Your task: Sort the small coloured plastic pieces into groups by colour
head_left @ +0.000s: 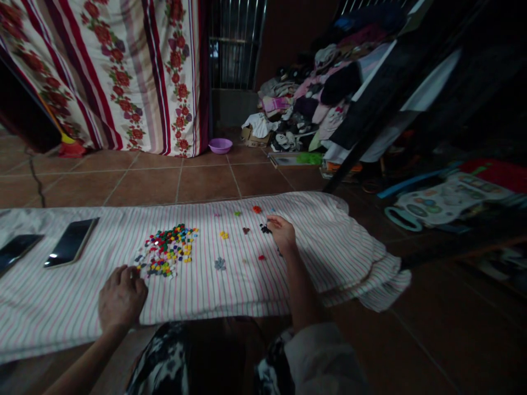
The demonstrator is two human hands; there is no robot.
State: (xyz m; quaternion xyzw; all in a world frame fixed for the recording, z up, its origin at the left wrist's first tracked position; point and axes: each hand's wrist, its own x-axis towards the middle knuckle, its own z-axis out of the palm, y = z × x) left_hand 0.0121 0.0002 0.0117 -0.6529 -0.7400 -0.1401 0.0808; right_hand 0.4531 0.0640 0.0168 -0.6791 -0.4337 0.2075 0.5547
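Observation:
A mixed heap of small coloured beads or blocks [168, 247] lies on a striped cloth [181, 299]. Just left of its near edge, my left hand [122, 296] rests palm down on the cloth, fingers loosely bent and holding nothing visible. My right hand [283, 233] is over a small black pile [265, 229], thumb and fingertips drawn together; whatever is between them is too small to make out. Around it are little single-colour groups: grey [219, 264], yellow [223, 235], brown [246, 230], orange [256, 209], green [237, 213] and red [261, 257].
Two phones, a nearer one [72, 243] and one at the left edge [18, 249], lie on the cloth. Beyond are a floral curtain [119, 77], a purple basin [220, 145] and heaped clothes [308, 104]. A dark slanted post [370, 126] rises at the right.

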